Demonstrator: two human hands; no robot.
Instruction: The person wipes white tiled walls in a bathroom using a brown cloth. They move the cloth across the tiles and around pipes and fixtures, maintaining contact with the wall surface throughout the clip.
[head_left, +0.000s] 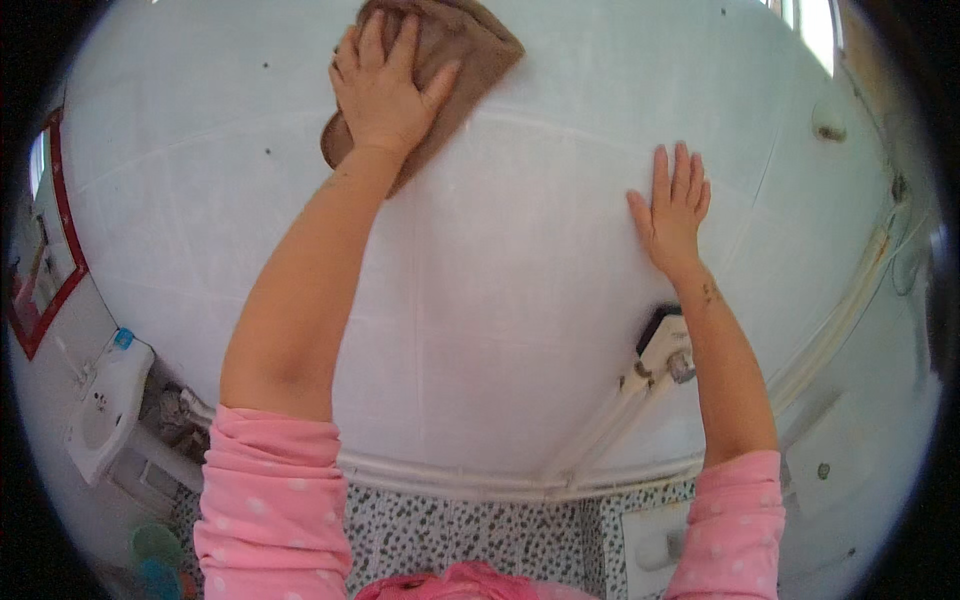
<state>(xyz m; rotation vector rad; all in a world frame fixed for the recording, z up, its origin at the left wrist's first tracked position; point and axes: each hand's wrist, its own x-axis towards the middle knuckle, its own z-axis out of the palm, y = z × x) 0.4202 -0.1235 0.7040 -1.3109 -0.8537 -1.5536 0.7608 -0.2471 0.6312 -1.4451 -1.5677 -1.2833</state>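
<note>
A brown cloth (472, 67) lies pressed against a white wall (525, 247) under my left hand (386, 94), whose fingers are spread over it near the top of the view. Part of the cloth folds out to the right of the hand and down below it. Further right and lower, my right hand (673, 217) rests on the wall with its fingers extended and nothing in it. Below that hand, partly hidden by my right forearm, is a white wall-mounted box with a knob (664, 349). Both forearms are bare below rolled pink sleeves.
At the left are a white washbasin (97, 420) and a red-framed mirror (71, 240). White pipes (450, 480) run along the wall's foot and up the right side. A squat toilet (656, 544) lies at the lower right; basins (157, 547) stand at the lower left.
</note>
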